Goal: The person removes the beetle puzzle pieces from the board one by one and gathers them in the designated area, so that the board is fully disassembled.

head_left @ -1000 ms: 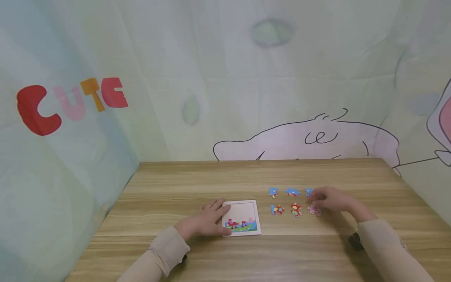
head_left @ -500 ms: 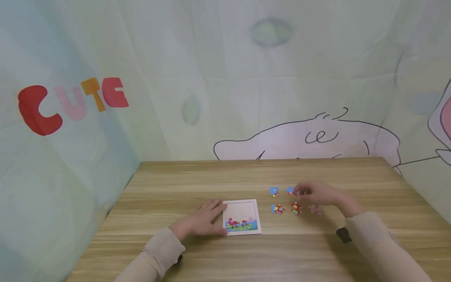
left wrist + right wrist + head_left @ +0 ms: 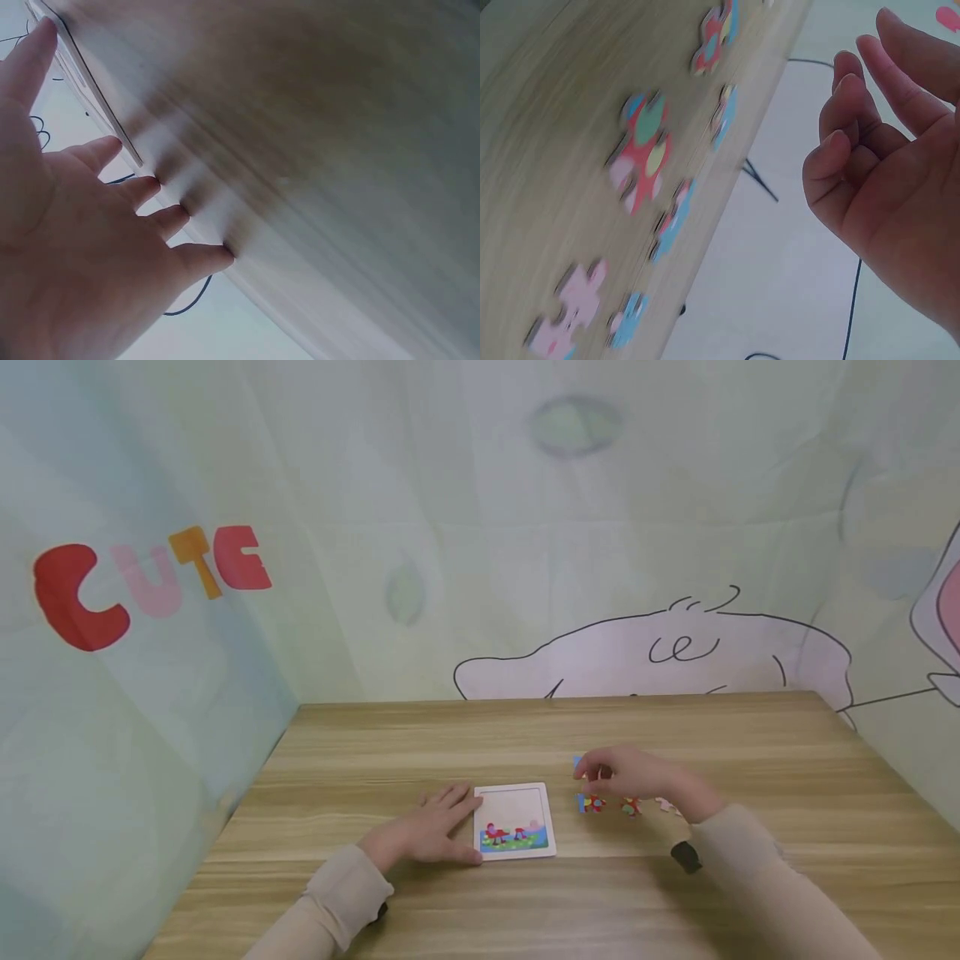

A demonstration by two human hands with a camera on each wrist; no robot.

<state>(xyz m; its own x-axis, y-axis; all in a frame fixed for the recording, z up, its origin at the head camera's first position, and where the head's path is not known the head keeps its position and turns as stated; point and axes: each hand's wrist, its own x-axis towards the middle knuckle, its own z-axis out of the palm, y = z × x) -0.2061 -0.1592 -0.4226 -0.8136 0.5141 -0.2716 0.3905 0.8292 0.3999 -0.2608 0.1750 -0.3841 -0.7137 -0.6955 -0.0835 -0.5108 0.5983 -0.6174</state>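
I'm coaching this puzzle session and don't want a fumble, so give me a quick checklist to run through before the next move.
1. Puzzle tray flat on the table: ok, it lies flat.
2. Left hand at the tray: ok, fingers spread, thumb and index finger at its left edge; how firmly it presses, cannot tell.
3. All loose pieces in sight: ok, six lie apart on the table in the right wrist view.
4. Piece in the right hand: not ok, it hovers by the pieces holding nothing.
5. Tray picture complete: not ok, only the lower part shows it.
6. Which piece is wanted: cannot tell.
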